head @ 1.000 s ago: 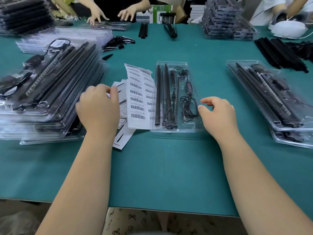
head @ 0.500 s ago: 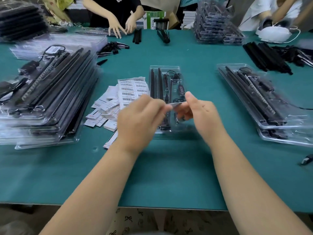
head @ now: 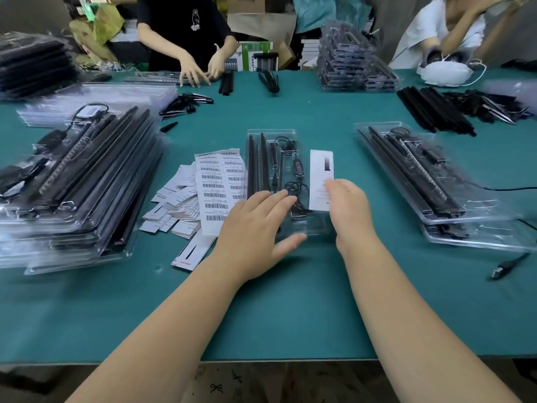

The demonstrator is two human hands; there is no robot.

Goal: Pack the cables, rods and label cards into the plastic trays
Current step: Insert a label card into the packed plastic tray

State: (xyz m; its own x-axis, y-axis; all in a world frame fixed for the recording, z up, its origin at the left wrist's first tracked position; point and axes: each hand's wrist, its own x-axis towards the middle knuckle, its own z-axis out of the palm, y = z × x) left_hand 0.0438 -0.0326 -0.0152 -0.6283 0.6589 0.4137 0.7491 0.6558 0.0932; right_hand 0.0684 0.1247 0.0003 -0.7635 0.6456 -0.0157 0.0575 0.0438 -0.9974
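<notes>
pressing flat: left hand (head: 255, 228), fingers straight and spread, palm down on the near end of the clear plastic tray (head: 286, 135); thumb reaches out along the tray's near edge.
pinching: right hand (head: 350, 210), its grip closed on the lower part of a white label card with a black bar printed near its top (head: 321, 170); the card is held over the tray's right edge, standing lengthwise along the tray.
near surface: green counter (head: 290, 309), both bare forearms coming in over its near edge.
tray contents: long black rods (head: 255, 161) lie side by side in the left part of the tray; coiled black cables with a small controller (head: 292, 167) sit in the right part.
left of tray: white barcode sticker sheet (head: 218, 184) just beside the tray, lying over a loose heap of small white label cards (head: 174, 207).
far left: tall stack of filled clear trays (head: 72, 184), blurred.
right: two stacked filled clear trays (head: 430, 175), well apart from the hands; a loose black usb plug (head: 499, 270) nearer on the counter.
far right: pile of loose black rods (head: 436, 112).
far edge: stack of clear trays (head: 354, 62); a person in a black shirt (head: 186, 21) with both hands on the counter.
</notes>
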